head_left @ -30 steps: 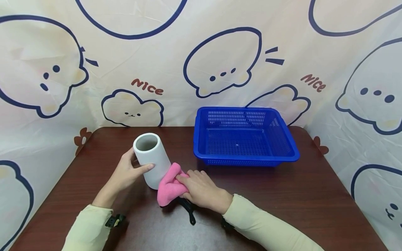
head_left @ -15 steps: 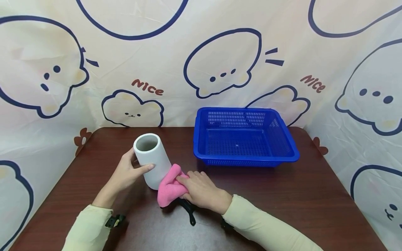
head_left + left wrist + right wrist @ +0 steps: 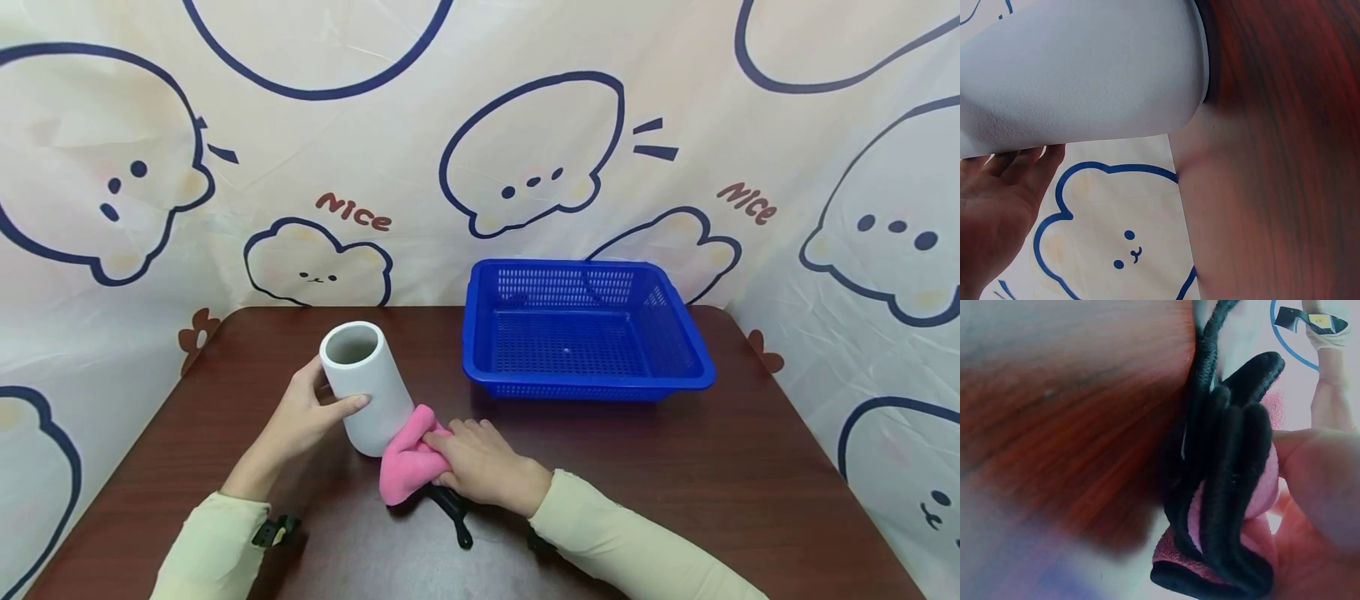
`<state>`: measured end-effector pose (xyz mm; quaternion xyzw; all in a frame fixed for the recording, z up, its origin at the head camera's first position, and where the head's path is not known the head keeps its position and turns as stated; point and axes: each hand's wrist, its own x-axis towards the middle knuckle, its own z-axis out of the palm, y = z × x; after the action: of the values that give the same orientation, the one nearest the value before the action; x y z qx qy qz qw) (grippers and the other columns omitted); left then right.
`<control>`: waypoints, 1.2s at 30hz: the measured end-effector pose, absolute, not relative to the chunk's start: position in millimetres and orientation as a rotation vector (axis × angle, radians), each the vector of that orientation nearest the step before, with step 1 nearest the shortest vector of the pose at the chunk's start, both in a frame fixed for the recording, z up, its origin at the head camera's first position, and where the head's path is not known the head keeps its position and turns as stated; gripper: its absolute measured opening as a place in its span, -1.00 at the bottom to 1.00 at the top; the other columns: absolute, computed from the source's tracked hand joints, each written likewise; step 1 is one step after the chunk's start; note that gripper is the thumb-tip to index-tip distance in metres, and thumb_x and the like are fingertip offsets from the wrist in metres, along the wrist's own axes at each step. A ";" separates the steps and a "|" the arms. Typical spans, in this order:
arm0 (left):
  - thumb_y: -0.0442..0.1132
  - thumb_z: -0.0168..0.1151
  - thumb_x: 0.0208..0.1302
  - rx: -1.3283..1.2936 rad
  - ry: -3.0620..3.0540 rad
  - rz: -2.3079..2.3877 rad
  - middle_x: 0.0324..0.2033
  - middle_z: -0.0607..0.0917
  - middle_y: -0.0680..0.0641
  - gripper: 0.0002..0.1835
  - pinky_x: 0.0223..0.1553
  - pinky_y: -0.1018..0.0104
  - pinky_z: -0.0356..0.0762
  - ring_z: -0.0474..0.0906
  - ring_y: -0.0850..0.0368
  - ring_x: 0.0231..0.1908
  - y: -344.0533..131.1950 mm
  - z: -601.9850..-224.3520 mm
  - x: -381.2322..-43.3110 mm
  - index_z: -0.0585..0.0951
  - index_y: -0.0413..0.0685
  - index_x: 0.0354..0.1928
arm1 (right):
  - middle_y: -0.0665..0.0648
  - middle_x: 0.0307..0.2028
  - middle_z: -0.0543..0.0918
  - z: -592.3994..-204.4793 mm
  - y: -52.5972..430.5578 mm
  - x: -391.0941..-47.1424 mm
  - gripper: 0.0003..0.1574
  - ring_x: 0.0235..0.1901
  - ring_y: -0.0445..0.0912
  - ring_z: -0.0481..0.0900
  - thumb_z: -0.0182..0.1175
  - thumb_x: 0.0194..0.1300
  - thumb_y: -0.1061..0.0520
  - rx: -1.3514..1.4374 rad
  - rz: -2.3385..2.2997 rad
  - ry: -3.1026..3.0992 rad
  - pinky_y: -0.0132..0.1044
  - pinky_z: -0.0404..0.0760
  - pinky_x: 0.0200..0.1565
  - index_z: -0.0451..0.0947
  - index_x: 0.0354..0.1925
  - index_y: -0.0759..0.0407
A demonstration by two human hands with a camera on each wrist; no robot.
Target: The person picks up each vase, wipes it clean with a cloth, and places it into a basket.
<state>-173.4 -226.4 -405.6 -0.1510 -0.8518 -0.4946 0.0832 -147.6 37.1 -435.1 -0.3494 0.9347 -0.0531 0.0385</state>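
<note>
A tall white cylindrical vase (image 3: 366,383) stands on the table, its round mouth facing up and its inside bare. My left hand (image 3: 302,421) holds it from the left, thumb across the front and fingers behind; the left wrist view shows fingertips on its smooth side. Low at the vase's right side, my right hand (image 3: 483,468) grips a bunched pink cloth (image 3: 407,468), which meets the wall near the base. Black edging (image 3: 1229,481) and a black hanging loop (image 3: 461,529) trail from the cloth's underside close over the table.
A blue perforated plastic basket (image 3: 588,386) stands at the back right of the dark brown wooden table (image 3: 712,467), with nothing in it. A cartoon-printed sheet (image 3: 420,275) hangs behind the table and along both sides.
The right hand has moved slightly down the vase and toward the person, with the cloth and its black loop. The left hand and the vase have stayed in place.
</note>
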 end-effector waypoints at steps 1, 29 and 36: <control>-0.27 0.43 0.23 -0.450 -2.545 -1.475 0.07 0.59 0.10 -0.32 0.02 0.54 0.55 0.56 0.45 0.00 -226.3 -405.5 -173.3 0.40 -0.09 0.36 | 0.06 -0.07 0.67 -435.0 37.0 -147.7 -0.38 -0.10 -0.05 0.60 0.34 0.32 -0.16 -1.068 -0.163 2.864 -0.19 0.55 -0.06 0.52 0.30 -0.14; -0.28 0.44 0.21 -0.460 -2.538 -1.457 0.07 0.60 0.10 -0.32 0.02 0.51 0.55 0.56 0.44 0.01 -226.9 -406.8 -173.5 0.40 -0.09 0.36 | 0.07 0.01 0.67 -436.3 43.0 -148.0 -0.32 -0.02 -0.05 0.59 0.32 0.33 -0.20 -1.075 -0.177 2.839 -0.15 0.55 0.01 0.47 0.36 -0.16; -0.27 0.44 0.22 -0.452 -2.546 -1.451 0.09 0.60 0.05 -0.31 0.03 0.51 0.54 0.55 0.44 0.02 -226.2 -405.9 -173.7 0.40 -0.06 0.37 | 0.03 -0.08 0.67 -433.4 49.1 -148.0 -0.35 -0.07 -0.10 0.58 0.33 0.31 -0.21 -1.114 -0.160 2.861 -0.19 0.52 -0.07 0.49 0.32 -0.18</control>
<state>-173.7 -226.2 -405.9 -0.1520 -0.8553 -0.4875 0.0882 -148.0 49.1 -433.4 -0.3622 0.9300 -0.0520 0.0335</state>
